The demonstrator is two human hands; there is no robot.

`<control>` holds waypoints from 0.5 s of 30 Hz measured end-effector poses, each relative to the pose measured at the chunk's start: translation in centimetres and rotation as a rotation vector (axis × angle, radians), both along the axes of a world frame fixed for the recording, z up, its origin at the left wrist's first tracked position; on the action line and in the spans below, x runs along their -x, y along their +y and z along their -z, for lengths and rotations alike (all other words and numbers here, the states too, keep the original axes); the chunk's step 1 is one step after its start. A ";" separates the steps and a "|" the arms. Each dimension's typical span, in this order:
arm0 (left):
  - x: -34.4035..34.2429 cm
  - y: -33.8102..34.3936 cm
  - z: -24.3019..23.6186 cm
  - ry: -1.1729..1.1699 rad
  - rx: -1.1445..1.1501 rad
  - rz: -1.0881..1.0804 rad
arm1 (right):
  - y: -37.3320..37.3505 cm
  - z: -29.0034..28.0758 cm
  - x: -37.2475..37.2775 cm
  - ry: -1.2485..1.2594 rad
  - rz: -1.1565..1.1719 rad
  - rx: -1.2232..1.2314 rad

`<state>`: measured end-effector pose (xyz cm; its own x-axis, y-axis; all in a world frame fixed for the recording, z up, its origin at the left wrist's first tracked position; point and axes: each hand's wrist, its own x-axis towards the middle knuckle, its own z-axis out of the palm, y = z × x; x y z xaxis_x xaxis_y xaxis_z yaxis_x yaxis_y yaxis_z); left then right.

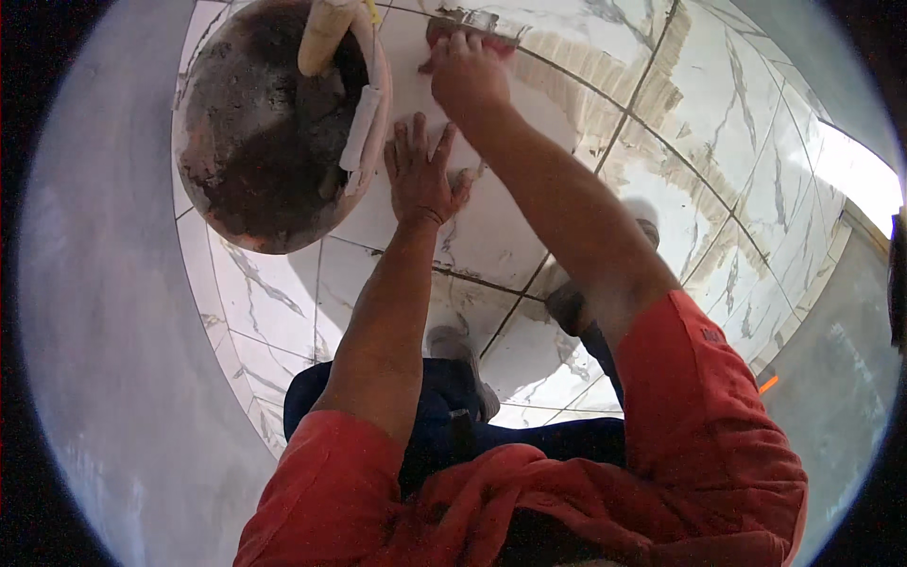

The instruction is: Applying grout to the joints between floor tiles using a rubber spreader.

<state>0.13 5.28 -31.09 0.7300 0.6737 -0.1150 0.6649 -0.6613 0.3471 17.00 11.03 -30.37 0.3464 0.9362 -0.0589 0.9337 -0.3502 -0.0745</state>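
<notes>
Right hand (468,71) has its fingers clamped on a reddish grout float (470,28) against the marble floor tiles (718,104); left hand (420,175) lies flat, fingers spread, just right of the dirty mixing basin (255,142).

Lighting: daylight from my right; blown-out glare patch on the marble-pattern floor tiles (756,180) at far right. Shadows: soft, beneath my forearms and inside the mortar basin (274,132). Optics: heavy fisheye, grout lines bowed, black vignette corners. Focus: slight overall softness.
</notes>
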 end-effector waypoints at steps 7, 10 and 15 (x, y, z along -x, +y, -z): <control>2.7 0.7 -0.3 0.046 0.004 -0.006 | 2.8 -5.4 0.3 0.243 -0.020 -0.086; -0.1 -0.1 0.3 -0.055 0.015 0.037 | 2.2 -1.5 -1.8 -0.064 -0.099 0.027; 2.8 0.9 0.3 -0.064 0.020 -0.004 | 2.3 -3.9 1.6 0.190 -0.125 -0.119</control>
<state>-2.67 6.20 -31.37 0.7336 0.6746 -0.0815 0.6435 -0.6512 0.4023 15.42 13.31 -26.44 0.2208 0.9753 0.0010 0.9345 -0.2112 -0.2866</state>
